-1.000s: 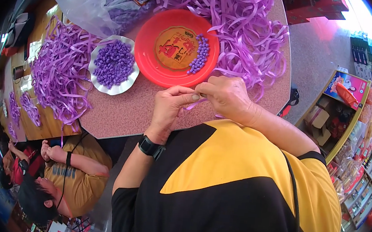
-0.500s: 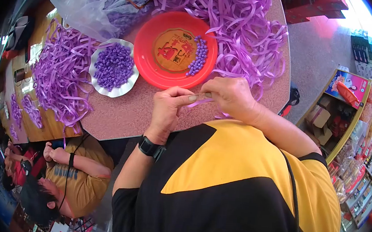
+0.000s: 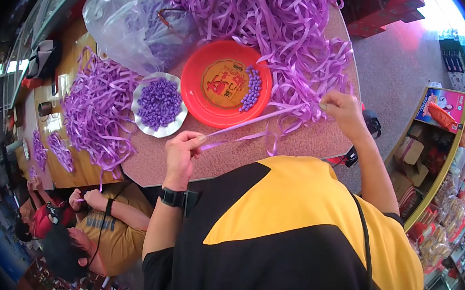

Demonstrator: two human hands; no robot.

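Note:
Thumb and fingers of my left hand pinch a purple ribbon just in front of the red plate. From there one length runs straight toward my right hand, and a looser length trails below it. My right hand is closed at the right side of the ribbon pile; what its fingertips hold is too small to tell. Inside the red plate, small purple beads lie along the right side. A white scalloped dish full of purple beads stands to its left.
Heaped purple ribbons cover the table's far side, with another pile at left. A clear plastic bag lies behind the dish, glasses on it. A co-worker sits at lower left. Open shelving stands right.
My hands were together in front of the plate. Now my right hand is away to the right, my left slightly left and lower, with ribbon stretched across the gap. The view has shifted.

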